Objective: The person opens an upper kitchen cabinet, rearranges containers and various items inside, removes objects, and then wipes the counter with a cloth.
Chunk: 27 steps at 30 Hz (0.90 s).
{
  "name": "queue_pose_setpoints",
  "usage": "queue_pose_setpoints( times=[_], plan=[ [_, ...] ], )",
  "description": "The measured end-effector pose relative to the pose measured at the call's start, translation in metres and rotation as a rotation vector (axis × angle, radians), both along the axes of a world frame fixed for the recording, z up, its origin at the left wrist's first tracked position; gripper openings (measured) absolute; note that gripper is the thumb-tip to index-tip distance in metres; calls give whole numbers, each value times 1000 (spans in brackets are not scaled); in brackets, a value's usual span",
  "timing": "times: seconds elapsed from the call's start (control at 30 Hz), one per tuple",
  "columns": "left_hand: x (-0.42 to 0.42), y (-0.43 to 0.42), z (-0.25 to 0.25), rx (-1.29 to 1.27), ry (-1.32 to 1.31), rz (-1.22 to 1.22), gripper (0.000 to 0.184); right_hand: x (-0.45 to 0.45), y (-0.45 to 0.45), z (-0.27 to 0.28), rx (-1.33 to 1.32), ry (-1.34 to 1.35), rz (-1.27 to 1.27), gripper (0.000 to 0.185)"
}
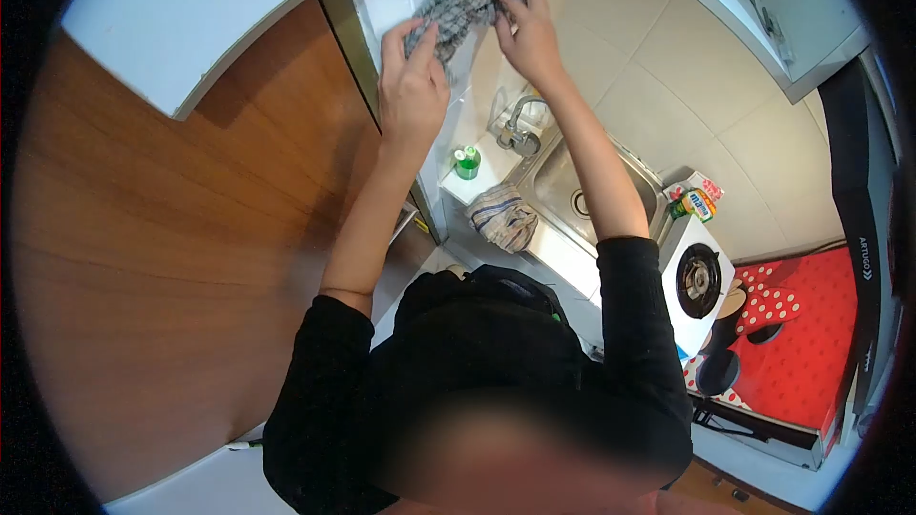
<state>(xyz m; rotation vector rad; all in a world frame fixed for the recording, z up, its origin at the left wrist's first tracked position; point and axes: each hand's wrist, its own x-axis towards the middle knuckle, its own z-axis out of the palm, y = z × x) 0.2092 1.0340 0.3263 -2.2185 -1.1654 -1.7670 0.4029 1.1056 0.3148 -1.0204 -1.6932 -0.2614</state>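
Note:
A crumpled grey-and-white checked cloth (pixel 463 14) is stretched between my two hands, up against the white wall surface above the sink corner. My left hand (pixel 412 81) grips its lower left end, with fingers bent over the fabric. At the upper right end, my right hand (pixel 528 36) pinches the cloth between thumb and fingers. Both arms are raised and reach forward. Folds of the fabric hide some of the fingertips.
Below the hands are a metal faucet (pixel 523 133), a steel sink (pixel 558 186), a green bottle (pixel 467 166) and a striped towel (pixel 504 217). A gas stove (pixel 701 281) stands right. A wooden door (pixel 191 257) fills the left; a white cabinet (pixel 191 29) juts out above.

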Motion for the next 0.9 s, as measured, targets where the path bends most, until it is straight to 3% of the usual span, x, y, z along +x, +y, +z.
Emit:
queue_pose_setpoints(
  times=[0.13, 0.33, 0.37, 0.43, 0.53, 0.63, 0.7, 0.77, 0.87, 0.9],
  plan=[
    [-2, 0, -49, -120, -8, -90, 35, -3, -8, -66, -203, 105, 180, 25],
    [0, -9, -104, -242, 97, -139, 44, 9, -36, -143, -565, 801, 501, 19],
    [1, -15, -117, -293, 90, -159, 46, 17, -48, -158, -641, 835, 377, 19],
    [3, -30, -137, -363, 81, -226, 46, 38, -66, -209, -861, 756, 91, 25],
    [7, -49, -175, -486, 91, -280, 40, 45, -117, -300, -1033, 236, -69, 45],
    [8, -58, -215, -568, 191, -372, 28, 20, -185, -305, -1230, -260, -177, 64],
    [9, -65, -222, -675, 219, -454, 25, 22, -197, -312, -1223, -471, -186, 67],
    [10, -70, -222, -740, 236, -497, 22, 32, -198, -343, -1053, -594, -151, 66],
    [3, -67, -237, -814, 297, -550, 21, 34, -176, -365, -1141, -398, -58, 63],
    [0, -66, -242, -817, 303, -552, 21, 33, -170, -360, -932, -279, -77, 59]
  ],
)
